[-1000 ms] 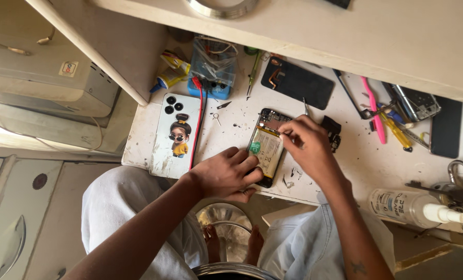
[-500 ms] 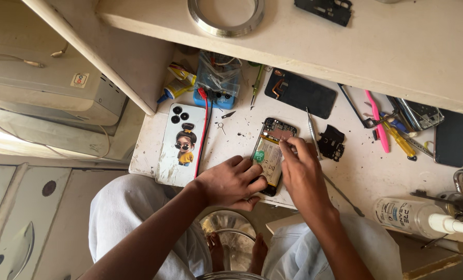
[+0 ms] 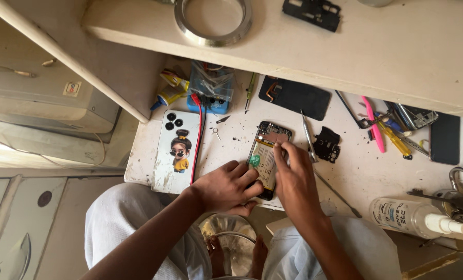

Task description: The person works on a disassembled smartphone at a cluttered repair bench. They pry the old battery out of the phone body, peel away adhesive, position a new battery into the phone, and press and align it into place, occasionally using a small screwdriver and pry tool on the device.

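Observation:
An opened phone (image 3: 265, 150) with its back off lies on the stained white bench (image 3: 345, 176), battery and board showing. My left hand (image 3: 226, 185) grips its near end, thumb against the lower edge. My right hand (image 3: 293, 176) comes in from the right, thumb and fingertips pinched on the phone's right side near the board. Whether a small part sits between them cannot be made out. A thin screwdriver (image 3: 308, 137) lies on the bench just beyond my right fingers.
A phone back cover with a cartoon figure (image 3: 178, 150) and a red cable (image 3: 196, 137) lie to the left. A black screen panel (image 3: 293, 97), black plastic part (image 3: 326, 144), pink tool (image 3: 374, 129), yellow screwdriver (image 3: 395, 141) and spray bottle (image 3: 413, 217) surround the phone. A shelf (image 3: 397, 57) overhangs.
My right hand, earlier holding a thin tool at the phone's upper right, now rests on the phone without it; the screwdriver lies on the bench. My left hand keeps its hold.

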Motion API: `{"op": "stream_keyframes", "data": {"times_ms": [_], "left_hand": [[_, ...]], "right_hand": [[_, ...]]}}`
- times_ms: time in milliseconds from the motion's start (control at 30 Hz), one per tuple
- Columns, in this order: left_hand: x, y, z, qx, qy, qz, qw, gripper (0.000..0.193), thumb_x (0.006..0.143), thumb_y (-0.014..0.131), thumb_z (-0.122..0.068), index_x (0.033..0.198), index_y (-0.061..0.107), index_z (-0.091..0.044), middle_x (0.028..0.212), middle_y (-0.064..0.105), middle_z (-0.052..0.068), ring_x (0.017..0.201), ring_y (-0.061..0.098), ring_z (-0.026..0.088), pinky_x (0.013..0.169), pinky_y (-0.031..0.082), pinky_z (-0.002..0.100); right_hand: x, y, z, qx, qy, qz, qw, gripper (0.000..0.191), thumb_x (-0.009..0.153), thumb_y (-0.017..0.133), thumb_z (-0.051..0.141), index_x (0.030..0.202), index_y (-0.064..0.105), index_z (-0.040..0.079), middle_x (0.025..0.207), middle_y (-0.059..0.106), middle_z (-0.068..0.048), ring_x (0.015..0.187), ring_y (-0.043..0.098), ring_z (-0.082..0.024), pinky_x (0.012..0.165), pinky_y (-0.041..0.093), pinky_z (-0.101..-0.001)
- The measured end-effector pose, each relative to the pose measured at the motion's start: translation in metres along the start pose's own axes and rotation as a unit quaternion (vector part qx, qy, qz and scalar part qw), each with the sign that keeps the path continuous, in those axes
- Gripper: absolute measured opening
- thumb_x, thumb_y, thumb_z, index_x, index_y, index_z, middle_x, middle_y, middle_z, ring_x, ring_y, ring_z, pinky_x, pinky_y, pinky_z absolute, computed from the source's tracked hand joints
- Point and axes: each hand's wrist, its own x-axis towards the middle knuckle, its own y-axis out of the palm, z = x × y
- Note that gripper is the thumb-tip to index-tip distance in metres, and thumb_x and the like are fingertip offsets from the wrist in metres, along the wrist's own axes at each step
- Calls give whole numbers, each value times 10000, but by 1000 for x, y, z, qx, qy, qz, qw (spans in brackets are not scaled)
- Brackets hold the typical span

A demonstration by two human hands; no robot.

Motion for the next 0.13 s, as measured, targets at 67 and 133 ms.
{"op": "stream_keyframes", "data": {"times_ms": [67,133], "left_hand": [[-1,0,-1,1,1,2,1000,396,840,673,-432,1027,518,-120,1007,547,97,929,598,288,835,500,414],[-1,2,0,6,4,9,1000,386,868,673,-431,1035,514,-122,1006,542,98,932,595,287,839,500,414]], "right_hand": [[-5,3,0,18,-2,-6,1000,592,766,673,-90,1352,591,-77,1336,543,-217,1208,539,-388,1019,468,-474],[-3,6,-9,51,7,-15,999,563,803,678,-87,1358,601,-33,1334,547,-196,1230,544,-360,1042,473,-447]]}}
